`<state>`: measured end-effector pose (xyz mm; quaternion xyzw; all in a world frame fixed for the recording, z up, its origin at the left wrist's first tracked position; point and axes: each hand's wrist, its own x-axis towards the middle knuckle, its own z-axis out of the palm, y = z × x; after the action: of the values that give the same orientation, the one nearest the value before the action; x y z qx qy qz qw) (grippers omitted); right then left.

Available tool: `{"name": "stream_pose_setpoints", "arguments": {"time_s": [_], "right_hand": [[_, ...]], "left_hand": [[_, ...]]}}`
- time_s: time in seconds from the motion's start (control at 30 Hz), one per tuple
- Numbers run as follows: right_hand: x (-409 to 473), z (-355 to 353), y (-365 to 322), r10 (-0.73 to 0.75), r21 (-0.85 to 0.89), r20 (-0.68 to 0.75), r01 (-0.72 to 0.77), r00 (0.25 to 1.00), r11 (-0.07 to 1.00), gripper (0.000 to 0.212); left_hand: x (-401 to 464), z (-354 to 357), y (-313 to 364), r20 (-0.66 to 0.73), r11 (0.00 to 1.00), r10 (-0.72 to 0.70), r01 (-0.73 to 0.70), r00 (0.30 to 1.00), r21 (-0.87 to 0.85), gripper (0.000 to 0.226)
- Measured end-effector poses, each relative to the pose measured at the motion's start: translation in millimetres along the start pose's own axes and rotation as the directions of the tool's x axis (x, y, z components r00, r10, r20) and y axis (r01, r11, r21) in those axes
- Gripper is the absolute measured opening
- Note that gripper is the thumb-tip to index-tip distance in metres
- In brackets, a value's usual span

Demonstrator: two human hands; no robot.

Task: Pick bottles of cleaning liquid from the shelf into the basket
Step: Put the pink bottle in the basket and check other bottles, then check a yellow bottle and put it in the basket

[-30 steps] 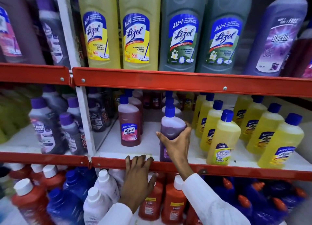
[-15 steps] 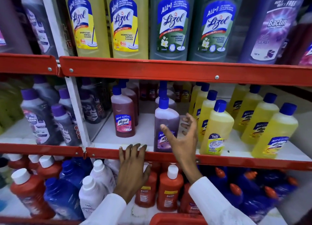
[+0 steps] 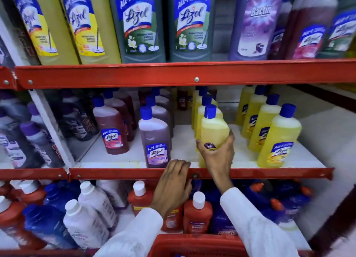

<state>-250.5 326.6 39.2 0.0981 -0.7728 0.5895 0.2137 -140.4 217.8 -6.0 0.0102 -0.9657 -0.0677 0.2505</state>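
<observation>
On the left of the middle shelf (image 3: 107,161) we note dark and purple-capped bottles, blurred, then a reddish-brown bottle (image 3: 113,131) and a purple bottle (image 3: 155,141), both standing upright and untouched near the shelf's front.

Just right of these, the left hand (image 3: 174,185) lies flat over the red front rail (image 3: 115,173), fingers spread across its edge. It holds nothing; we judge it a brace.

Next, the right hand (image 3: 217,156) is wrapped round the lower body of a yellow bottle (image 3: 213,131), thumb on the near face, fingers behind. The bottle leans slightly. Whether its base has cleared the shelf we cannot tell, as the hand hides it. More yellow bottles stand in a row behind it, and a second yellow row (image 3: 273,133) stands apart to the right.

At the bottom edge, the rim of a red basket (image 3: 196,243) shows between the sleeves. Its interior is almost wholly out of view, so we cannot say whether any bottle lies in it.

Our assessment: one bottle is in grasp but not delivered. Lifting it over the rail and lowering it into the basket remain, as do any further picks.
</observation>
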Motion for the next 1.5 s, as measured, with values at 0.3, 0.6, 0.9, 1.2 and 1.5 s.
{"name": "stream_pose_setpoints", "arguments": {"time_s": [0.3, 0.6, 0.9, 1.2, 1.5], "right_hand": [[24, -37, 4, -0.108, 0.565, 0.207, -0.029, 0.972, 0.824, 0.078], [36, -88, -49, -0.633, 0.666, 0.573, -0.746, 0.522, -0.013, 0.077], [9, -100, -75, -0.042, 0.693, 0.264, -0.159, 0.963, 0.703, 0.07], [-6, -96, -61, -0.041, 0.405, 0.145, -0.021, 0.989, 0.914, 0.1], [-45, -123, -9, 0.003, 0.279, 0.325, -0.099, 0.946, 0.955, 0.085]], "left_hand": [[1, 16, 9, 0.05, 0.987, -0.161, 0.16, 0.986, 0.011, 0.044], [-1, 18, 12, 0.017, 0.978, -0.198, 0.198, 0.98, -0.063, 0.049], [-1, 16, 14, -0.021, 0.981, -0.18, 0.178, 0.983, -0.083, 0.045], [2, 11, 13, 0.104, 0.971, -0.201, 0.213, 0.974, -0.109, 0.082], [-21, -13, 71, 0.289, 0.557, -0.106, 0.298, 0.951, -0.775, 0.073]]}}
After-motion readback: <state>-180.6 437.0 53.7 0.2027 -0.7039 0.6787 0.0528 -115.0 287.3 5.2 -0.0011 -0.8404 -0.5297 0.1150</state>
